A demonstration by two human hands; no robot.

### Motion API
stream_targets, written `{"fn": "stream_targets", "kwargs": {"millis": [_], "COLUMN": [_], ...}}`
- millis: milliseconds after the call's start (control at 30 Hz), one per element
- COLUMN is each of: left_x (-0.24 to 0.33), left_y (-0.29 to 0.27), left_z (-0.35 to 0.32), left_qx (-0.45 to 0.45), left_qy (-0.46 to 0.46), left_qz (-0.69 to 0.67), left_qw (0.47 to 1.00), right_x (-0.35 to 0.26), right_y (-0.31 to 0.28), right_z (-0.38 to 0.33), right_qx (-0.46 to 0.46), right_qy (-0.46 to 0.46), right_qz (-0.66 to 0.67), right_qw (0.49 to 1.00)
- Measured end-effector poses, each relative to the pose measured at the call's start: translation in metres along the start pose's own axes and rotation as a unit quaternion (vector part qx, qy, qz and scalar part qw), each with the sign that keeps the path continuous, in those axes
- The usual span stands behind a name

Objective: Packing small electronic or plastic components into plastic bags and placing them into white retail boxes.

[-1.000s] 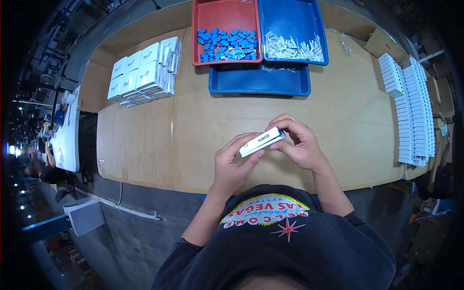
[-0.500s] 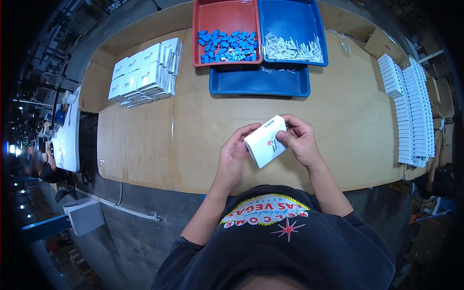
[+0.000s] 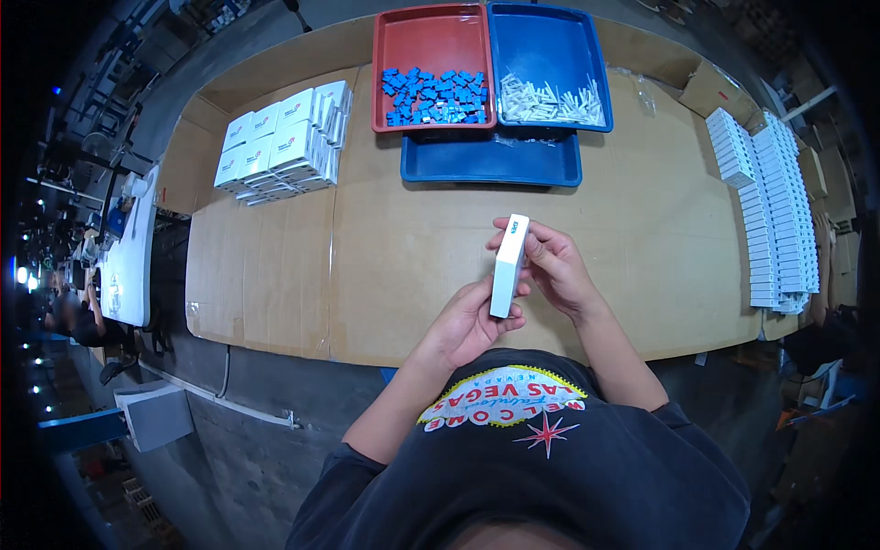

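A small flat white box (image 3: 510,268) is held up in front of my chest, its narrow side turned toward me. My right hand (image 3: 555,266) grips it from the right, the fingers passing behind and showing past its far left edge. At the lower end, my left hand (image 3: 471,323) has its fingers around the box, with fingertips showing to the right of it. Both hands are closed on this one box. Its broad face is hidden from view.
On the cardboard-covered table (image 3: 412,229), stacked white boxes (image 3: 275,147) stand at the far left. A red tray (image 3: 431,46) of blue pieces and a blue tray (image 3: 545,46) of white sticks rest above another blue tray (image 3: 490,163). Rows of white boxes (image 3: 779,220) line the right.
The box has been turned from its broad printed face to its narrow side. My left hand has shifted down to its lower end. The whole view has moved slightly.
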State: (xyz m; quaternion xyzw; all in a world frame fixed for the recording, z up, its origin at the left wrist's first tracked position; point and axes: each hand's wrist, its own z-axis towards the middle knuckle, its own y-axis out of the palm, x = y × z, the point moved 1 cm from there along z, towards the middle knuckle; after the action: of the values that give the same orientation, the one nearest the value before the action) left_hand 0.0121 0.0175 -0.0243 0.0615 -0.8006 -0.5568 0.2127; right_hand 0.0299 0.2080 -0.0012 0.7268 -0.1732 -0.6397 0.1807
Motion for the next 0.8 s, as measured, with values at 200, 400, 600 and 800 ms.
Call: {"fn": "stream_targets", "kwargs": {"millis": [200, 400, 600, 800], "left_x": [0.010, 0.006, -0.008, -0.020], "left_y": [0.019, 0.030, 0.014, 0.011], "left_z": [-0.015, -0.025, -0.016, -0.009], "left_qx": [0.089, 0.164, 0.173, 0.126], "left_qy": [0.089, 0.228, 0.315, 0.236], "left_qz": [0.086, 0.228, 0.356, 0.511], "left_qw": [0.988, 0.932, 0.863, 0.817], "right_x": [-0.015, -0.022, -0.015, -0.002], "right_y": [0.007, 0.012, 0.014, -0.005], "right_z": [-0.010, -0.039, -0.064, -0.079], "right_qx": [0.050, 0.070, 0.050, 0.085], "right_qy": [-0.034, -0.090, -0.186, -0.129], "right_qz": [-0.023, -0.236, -0.484, -0.526], "right_qw": [0.998, 0.965, 0.854, 0.836]}}
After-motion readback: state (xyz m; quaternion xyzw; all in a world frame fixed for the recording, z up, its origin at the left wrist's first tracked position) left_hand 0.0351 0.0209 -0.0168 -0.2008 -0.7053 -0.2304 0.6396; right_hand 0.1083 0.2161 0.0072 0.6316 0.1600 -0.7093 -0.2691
